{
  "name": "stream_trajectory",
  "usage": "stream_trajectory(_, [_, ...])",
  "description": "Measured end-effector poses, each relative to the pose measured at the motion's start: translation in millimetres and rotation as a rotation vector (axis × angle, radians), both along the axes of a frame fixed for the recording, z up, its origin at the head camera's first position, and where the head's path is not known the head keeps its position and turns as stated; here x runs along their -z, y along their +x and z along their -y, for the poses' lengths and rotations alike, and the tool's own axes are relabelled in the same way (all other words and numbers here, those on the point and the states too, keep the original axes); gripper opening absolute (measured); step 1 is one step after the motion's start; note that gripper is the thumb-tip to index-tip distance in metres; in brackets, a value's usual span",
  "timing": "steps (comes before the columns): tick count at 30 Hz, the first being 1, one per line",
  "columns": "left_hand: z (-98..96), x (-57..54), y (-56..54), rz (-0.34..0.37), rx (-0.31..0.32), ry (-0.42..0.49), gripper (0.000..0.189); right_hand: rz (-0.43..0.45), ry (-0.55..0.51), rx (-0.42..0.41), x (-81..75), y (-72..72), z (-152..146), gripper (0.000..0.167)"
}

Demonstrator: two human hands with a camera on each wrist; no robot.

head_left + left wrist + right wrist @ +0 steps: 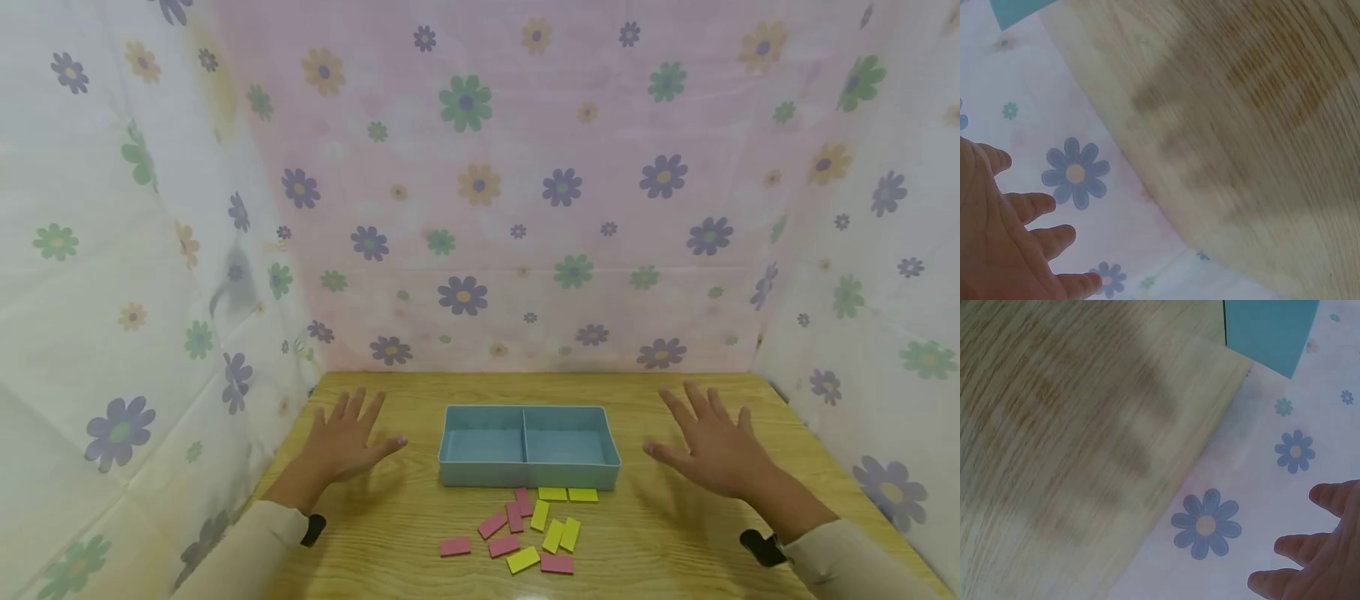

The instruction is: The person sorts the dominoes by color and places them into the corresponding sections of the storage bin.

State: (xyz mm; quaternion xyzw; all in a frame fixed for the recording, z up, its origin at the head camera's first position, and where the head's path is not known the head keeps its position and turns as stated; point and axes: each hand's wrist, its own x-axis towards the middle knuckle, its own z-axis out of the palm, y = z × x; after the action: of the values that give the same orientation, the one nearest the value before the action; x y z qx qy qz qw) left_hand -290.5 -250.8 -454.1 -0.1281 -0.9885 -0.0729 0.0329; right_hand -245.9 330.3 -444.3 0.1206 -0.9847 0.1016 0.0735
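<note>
By the table's (390, 542) left edge, the left hand (341, 446) hovers empty, fingers spread. Midway lie pink tiles (504, 547), a two-part box (528, 475) nearer the far edge, then yellow tiles (553, 535); a hurried pinch could scatter the bunched ones. The right hand (716, 450), likewise empty and splayed, hovers toward the right edge.

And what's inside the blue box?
Inside the blue box, only bare floor shows on both sides of the divider. Its front wall hides the nearest floor, so I can't see there.
</note>
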Motion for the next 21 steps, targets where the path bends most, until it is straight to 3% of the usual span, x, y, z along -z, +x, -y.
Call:
stream_trajectory(16, [-20.7, 17.9, 4.7, 0.039, 0.037, 0.023, 0.101, -0.026, -0.002, -0.022, 12.6, 7.0, 17.9, 0.093])
stream_trajectory(21, [-29.5, 20.6, 4.7, 0.057, 0.057, 0.091, 0.099, -0.037, -0.022, -0.039, 15.1, 8.5, 24.7, 0.090])
